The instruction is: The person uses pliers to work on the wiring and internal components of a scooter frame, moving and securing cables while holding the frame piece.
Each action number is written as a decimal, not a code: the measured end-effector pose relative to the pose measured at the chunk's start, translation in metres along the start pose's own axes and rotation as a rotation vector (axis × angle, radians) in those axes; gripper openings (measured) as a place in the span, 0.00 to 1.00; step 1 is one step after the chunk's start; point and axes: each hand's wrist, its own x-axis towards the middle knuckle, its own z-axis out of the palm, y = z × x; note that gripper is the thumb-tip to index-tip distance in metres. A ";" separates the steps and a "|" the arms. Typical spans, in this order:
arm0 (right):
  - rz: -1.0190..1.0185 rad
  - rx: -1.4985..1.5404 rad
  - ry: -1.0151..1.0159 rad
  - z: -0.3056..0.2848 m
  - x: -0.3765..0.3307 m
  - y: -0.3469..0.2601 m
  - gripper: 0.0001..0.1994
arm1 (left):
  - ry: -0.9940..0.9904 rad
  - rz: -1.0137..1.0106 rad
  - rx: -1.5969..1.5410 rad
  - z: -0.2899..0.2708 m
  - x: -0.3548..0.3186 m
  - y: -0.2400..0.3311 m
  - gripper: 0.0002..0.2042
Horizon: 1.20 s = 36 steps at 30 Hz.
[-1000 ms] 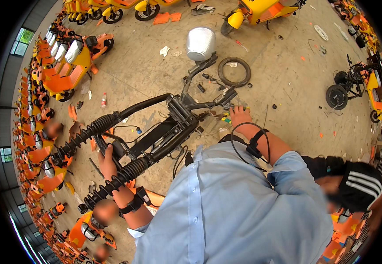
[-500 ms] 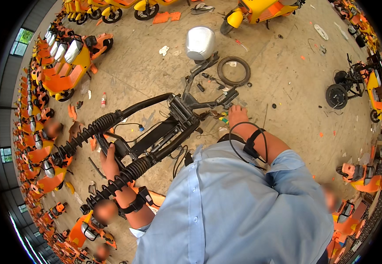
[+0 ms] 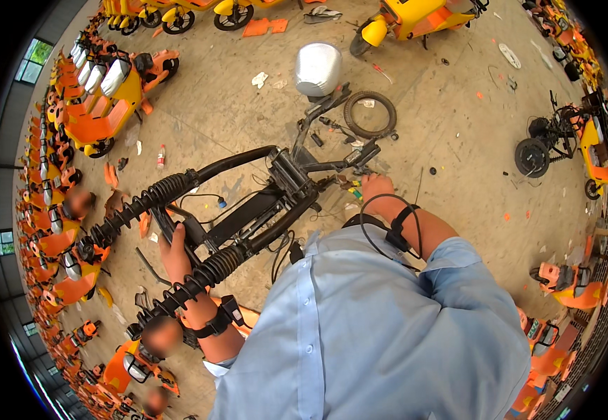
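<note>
A stripped black scooter frame (image 3: 262, 210) lies on the concrete floor in front of me, with two coiled shock springs (image 3: 143, 203) pointing left. My left hand (image 3: 174, 252) grips the frame between the springs, just above the nearer spring (image 3: 202, 280). My right hand (image 3: 375, 187) reaches to the frame's far end and touches a bundle of coloured wires (image 3: 351, 189) beside the black bracket (image 3: 363, 154); whether its fingers close on anything is hidden. Both wrists wear black straps with cables.
A loose tyre (image 3: 370, 115) and a silver-grey cover (image 3: 317, 67) lie beyond the frame. Rows of orange and yellow scooters (image 3: 101, 98) line the left and top. A partly dismantled scooter (image 3: 563, 143) stands at right, with orange parts (image 3: 563, 276) nearer.
A person in black with white stripes who was at the lower right a second ago has left the view. My hands and the frame have barely moved.
</note>
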 end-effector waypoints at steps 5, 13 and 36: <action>0.034 -0.003 0.023 0.011 -0.001 -0.010 0.36 | -0.022 -0.044 -0.062 0.001 -0.001 0.005 0.24; 0.183 0.043 -0.057 0.012 -0.007 -0.031 0.41 | -0.036 -0.036 -0.133 0.005 -0.002 0.009 0.20; 0.237 -0.011 -0.018 0.028 -0.005 -0.053 0.37 | -0.065 -0.062 -0.169 0.005 0.008 -0.004 0.22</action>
